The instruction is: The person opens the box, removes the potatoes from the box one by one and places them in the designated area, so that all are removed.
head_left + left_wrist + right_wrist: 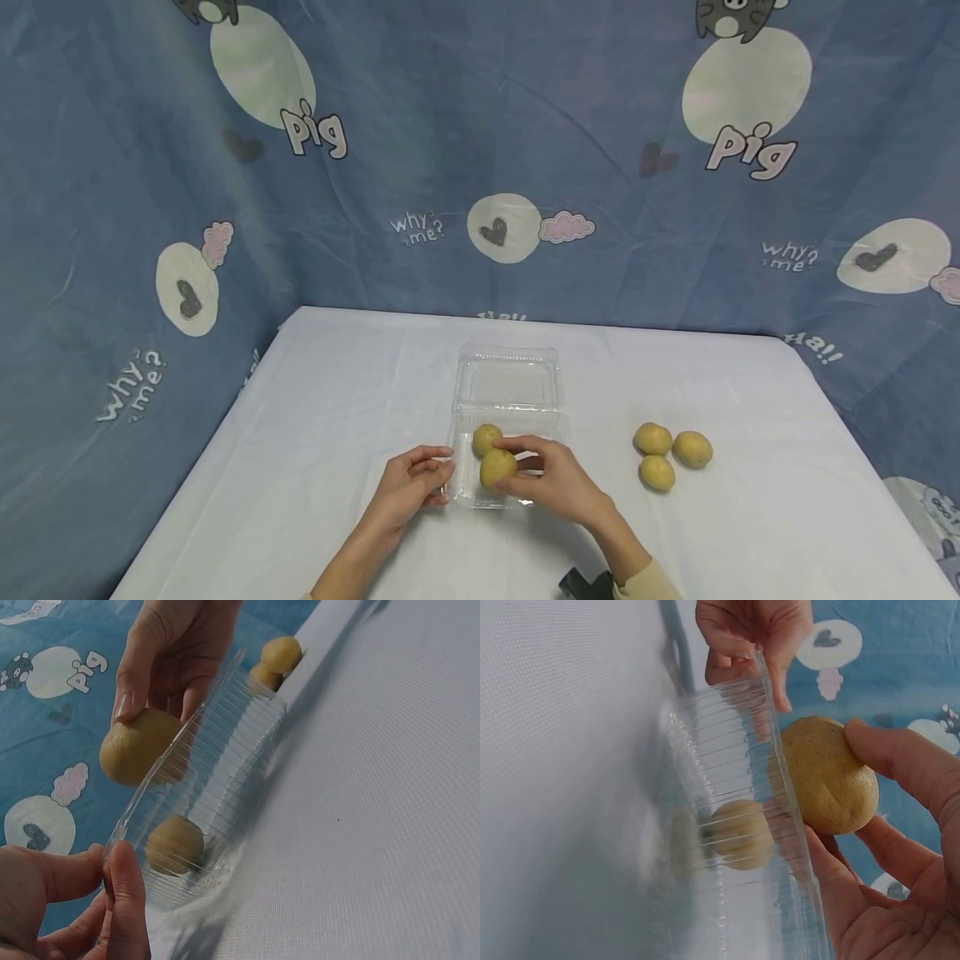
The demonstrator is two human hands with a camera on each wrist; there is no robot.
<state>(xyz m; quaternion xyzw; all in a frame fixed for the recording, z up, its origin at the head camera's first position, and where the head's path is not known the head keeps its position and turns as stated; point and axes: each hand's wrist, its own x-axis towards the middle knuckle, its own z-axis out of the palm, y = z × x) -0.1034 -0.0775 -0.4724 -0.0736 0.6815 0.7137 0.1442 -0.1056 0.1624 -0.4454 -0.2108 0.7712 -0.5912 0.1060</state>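
A clear plastic clamshell box (467,492) stands on the table with its lid folded back, away from me. My left hand (408,487) pinches the box's left rim between thumb and forefinger, as the left wrist view shows (112,885). My right hand (555,479) grips a small yellow potato (829,776) by its fingertips, just above the rim. Another potato (175,845) lies inside the box, towards its left side. Through the ribbed wall, the right wrist view also shows that potato (742,834).
Three more potatoes (657,472) lie grouped on the white tablecloth (750,533) to the right of the box. A blue printed curtain (600,275) hangs behind the table. A dark object (585,585) sits by the right wrist.
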